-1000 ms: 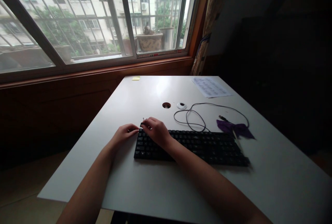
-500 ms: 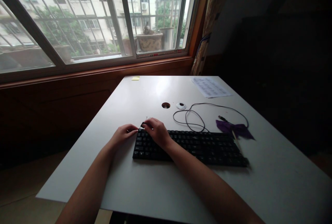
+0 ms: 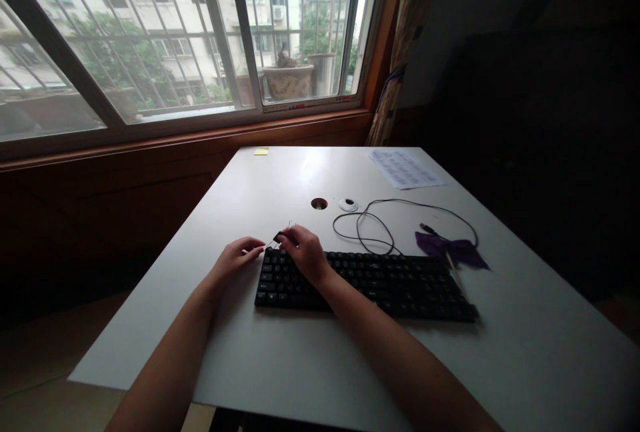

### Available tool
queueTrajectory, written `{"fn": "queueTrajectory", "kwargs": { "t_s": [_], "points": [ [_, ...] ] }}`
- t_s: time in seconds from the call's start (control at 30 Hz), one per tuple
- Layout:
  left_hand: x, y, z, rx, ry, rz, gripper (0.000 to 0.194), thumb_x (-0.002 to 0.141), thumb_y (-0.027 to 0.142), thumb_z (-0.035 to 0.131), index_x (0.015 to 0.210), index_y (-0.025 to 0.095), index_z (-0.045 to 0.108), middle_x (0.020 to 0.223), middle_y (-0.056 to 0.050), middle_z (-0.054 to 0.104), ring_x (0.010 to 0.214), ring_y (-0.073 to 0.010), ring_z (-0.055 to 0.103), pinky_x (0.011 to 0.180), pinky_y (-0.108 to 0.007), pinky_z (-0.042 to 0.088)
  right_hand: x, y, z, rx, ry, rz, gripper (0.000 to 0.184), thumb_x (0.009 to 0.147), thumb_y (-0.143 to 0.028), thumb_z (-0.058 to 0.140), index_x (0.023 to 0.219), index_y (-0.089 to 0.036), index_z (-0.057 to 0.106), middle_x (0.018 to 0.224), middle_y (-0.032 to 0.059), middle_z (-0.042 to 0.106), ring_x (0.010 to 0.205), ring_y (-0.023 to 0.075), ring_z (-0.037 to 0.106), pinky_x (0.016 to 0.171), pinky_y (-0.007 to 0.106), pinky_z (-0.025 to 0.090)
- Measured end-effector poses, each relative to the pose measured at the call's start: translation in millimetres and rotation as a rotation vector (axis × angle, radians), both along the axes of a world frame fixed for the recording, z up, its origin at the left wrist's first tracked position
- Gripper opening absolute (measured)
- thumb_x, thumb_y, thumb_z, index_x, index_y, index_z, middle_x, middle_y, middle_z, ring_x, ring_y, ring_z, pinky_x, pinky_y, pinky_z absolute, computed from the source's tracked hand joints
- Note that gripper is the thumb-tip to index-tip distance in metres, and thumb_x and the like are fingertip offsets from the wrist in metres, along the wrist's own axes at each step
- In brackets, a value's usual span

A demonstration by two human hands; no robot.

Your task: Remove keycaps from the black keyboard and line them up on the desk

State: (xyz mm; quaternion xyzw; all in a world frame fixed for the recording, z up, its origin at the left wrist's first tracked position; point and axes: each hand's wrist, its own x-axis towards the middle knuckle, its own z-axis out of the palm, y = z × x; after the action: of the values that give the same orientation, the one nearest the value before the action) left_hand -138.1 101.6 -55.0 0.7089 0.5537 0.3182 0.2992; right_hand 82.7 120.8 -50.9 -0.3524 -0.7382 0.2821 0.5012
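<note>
The right hand (image 3: 306, 255) has its grip round a half-hidden black clip (image 3: 278, 237); left hand (image 3: 234, 261), grip unclear

My right hand (image 3: 306, 253) pinches above the keyboard's (image 3: 370, 285) far left corner; my left hand (image 3: 234, 262) curls beside it, both forearms reaching forward.

Keyboard (image 3: 420, 285) partly hidden behind the right forearm (image 3: 385, 335)
</note>
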Motion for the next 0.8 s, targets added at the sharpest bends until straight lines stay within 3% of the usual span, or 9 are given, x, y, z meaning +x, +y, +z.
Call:
{"fn": "queueTrajectory", "kwargs": {
  "t_s": [0.33,0.53,0.8],
  "points": [
    [4.5,-3.2,2.9,-0.070,-0.142,0.037,0.038,0.085,0.052,0.058,0.101,0.020,0.072,0.102,-0.007,0.072,0.095,-0.0248,0.064,0.077,-0.030,0.051,-1.0,-1.1,-1.9,-0.001,0.061,0.049,0.008,0.092,-0.026,0.058,0.093,-0.021,0.064,0.086,0.0029,0.064,0.076,0.0156,0.064,0.075,0.028,0.052],
    [9.7,-6.3,8.0,-0.103,-0.216,0.040,0.038,0.085,0.050,0.059,0.101,0.018,0.070,0.099,-0.008,0.071,0.090,-0.0232,0.063,0.076,-0.031,0.050,-0.4,-2.6,0.8,0.039,0.063,0.074,0.009,0.091,-0.027,0.059,0.096,-0.023,0.067,0.093,0.0042,0.066,0.089,0.0171,0.064,0.083,0.030,0.052],
    [9.6,-5.8,9.4,-0.134,-0.345,0.083,0.032,0.084,0.047,0.062,0.095,0.018,0.070,0.090,-0.006,0.070,0.082,-0.0196,0.060,0.075,-0.029,0.048,-0.9,-6.1,1.8,0.087,0.070,0.128,0.012,0.091,-0.027,0.061,0.099,-0.023,0.069,0.095,0.0042,0.067,0.088,0.0154,0.065,0.081,0.028,0.053]
  ]
}}
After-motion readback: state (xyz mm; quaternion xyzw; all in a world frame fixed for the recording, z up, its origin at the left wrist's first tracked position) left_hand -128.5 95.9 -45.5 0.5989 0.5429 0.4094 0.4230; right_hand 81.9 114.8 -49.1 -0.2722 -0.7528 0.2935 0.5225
